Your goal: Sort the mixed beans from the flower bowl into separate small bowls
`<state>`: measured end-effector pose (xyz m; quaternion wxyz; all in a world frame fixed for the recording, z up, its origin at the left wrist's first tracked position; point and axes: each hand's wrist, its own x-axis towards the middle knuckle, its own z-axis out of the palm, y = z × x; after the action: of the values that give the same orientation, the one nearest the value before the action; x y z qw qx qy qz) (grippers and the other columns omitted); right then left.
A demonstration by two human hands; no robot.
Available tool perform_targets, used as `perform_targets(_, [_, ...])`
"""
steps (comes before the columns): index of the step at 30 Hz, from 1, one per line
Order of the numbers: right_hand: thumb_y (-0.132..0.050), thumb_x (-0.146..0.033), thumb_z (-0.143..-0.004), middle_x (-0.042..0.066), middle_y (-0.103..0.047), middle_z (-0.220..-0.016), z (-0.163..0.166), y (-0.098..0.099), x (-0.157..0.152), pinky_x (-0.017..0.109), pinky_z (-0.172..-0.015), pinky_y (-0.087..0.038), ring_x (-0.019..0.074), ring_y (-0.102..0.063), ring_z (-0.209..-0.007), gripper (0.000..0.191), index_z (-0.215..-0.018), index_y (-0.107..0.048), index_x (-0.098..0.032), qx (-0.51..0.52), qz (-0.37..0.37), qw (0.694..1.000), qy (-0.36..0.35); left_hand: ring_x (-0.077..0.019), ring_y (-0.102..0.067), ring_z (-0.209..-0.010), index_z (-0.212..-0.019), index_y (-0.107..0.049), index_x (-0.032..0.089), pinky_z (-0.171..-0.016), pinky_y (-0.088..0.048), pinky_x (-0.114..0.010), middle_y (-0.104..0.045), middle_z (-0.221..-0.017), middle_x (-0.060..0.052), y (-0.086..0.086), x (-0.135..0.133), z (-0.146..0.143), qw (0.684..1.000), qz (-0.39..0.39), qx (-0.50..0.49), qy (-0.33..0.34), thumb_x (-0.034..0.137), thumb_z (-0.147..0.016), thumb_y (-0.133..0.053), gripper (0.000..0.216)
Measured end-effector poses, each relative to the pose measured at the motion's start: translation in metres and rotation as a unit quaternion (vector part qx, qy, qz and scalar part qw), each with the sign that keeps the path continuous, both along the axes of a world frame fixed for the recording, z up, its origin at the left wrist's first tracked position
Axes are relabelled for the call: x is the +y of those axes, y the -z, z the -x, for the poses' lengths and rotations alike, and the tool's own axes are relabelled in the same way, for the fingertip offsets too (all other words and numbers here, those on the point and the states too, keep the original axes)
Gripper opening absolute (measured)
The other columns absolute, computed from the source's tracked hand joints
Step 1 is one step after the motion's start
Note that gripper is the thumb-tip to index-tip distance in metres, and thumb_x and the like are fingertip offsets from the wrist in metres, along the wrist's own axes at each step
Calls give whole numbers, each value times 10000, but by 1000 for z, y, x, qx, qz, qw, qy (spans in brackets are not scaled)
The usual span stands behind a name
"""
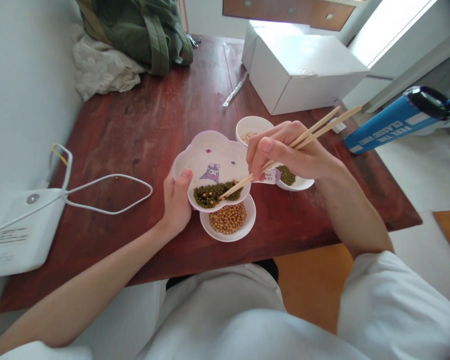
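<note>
My left hand [177, 202] grips the left rim of a white, scalloped bowl [195, 160] with a purple cartoon print and tilts it toward me. Green beans [221, 192], mixed with some dark and tan ones, are gathered at its near edge. In my right hand [285, 150] is a pair of chopsticks [311, 134], their tips among these beans. Just under the bowl sits a small white dish [228, 237] of tan soybeans [228, 218]. Another dish [302, 185] with green beans [286, 175] lies partly behind my right hand, and a third dish [253, 122] holds pale pieces.
A white box [307, 65] stands at the back right, with a blue tumbler [397, 120] beside it. A green bag [142, 35] and a patterned cloth [101, 67] lie at the back left. A white device [26, 225] with a looped cable [127, 176] is on the left.
</note>
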<state>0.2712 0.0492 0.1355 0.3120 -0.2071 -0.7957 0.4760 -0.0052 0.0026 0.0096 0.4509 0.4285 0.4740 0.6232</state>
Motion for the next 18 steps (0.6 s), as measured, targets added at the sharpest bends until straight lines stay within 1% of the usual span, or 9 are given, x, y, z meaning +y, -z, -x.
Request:
perform_targets(4, [-648,-764,-1230,50,-824,-837,1,-2,-3,215,-625,-596,115,-765,-711,733,-879,-873,-160,-1,-4,1000,15,-365,-870,-1007,-875,-774,252,-699,-708,-400,-777,-812,-74,-3,-1,-1,1000,6,18,4,627,-1036,-871,419])
perform_targets(9, [-700,-780,-1196,34,-805,-789,5,0,-6,240,-602,-582,135,-750,-705,699,-843,-856,-198,4,-40,999,22,-362,-847,-956,-872,-754,273,-679,-709,-424,-774,-814,-78,-5,-3,-2,1000,1,8,16,693,-986,-912,463])
perform_targets(12, [-731,-686,-1224,24,-807,-751,6,3,-6,252,-601,-541,124,-735,-660,649,-808,-839,-199,26,-73,997,26,-367,-849,-972,-891,-747,275,-710,-718,-442,-782,-835,-82,-7,-4,-1,999,-2,15,28,738,-988,-905,499])
perform_targets(15, [-741,-578,-1252,25,-834,-768,7,5,-6,256,-630,-538,116,-752,-657,597,-802,-839,-199,38,-92,995,10,-368,-856,-1009,-936,-775,266,-743,-716,-449,-807,-885,-87,-10,-4,-2,999,-6,21,39,746,-1022,-873,498])
perform_targets(18, [-732,-577,-1255,41,-851,-785,7,6,-6,278,-636,-550,133,-764,-666,603,-793,-845,-207,29,-94,995,13,-333,-837,-949,-962,-801,257,-751,-708,-433,-812,-889,-78,-10,-5,-3,999,-17,7,48,764,-1019,-893,518])
